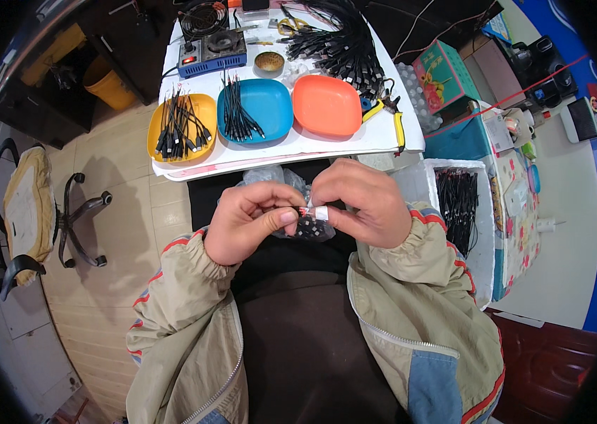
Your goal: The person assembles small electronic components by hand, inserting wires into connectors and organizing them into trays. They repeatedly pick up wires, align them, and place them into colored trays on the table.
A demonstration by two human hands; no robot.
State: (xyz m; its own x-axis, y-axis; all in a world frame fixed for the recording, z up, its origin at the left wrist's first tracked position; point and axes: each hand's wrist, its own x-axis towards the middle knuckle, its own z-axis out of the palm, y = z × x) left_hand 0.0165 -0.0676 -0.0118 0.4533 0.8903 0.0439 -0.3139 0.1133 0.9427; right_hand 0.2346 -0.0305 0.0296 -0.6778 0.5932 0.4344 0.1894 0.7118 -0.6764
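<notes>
My left hand (pixel 250 218) is closed, with thumb and forefinger pinching a short black cable whose stripped end shows thin red and white wires (pixel 303 210). From the other side, my right hand (pixel 363 201) is closed too, its fingertips meeting at those wires. A white wrap (pixel 321 213) sits around a digit of the right hand. Just below the hands, a clear plastic bag (pixel 270 174) of small dark and metallic pieces lies in my lap, partly covered by the fingers. Exactly how the wires sit between the right fingertips is too small to tell.
Ahead on the white table stand a yellow tray (pixel 153 145) and a blue tray (pixel 276 106) with black cables, an orange tray (pixel 326 106), yellow-handled pliers (pixel 398 131), a blue hot plate (pixel 212 60) and a cable pile (pixel 344 49). A foam box (pixel 482 283) of cables stands right.
</notes>
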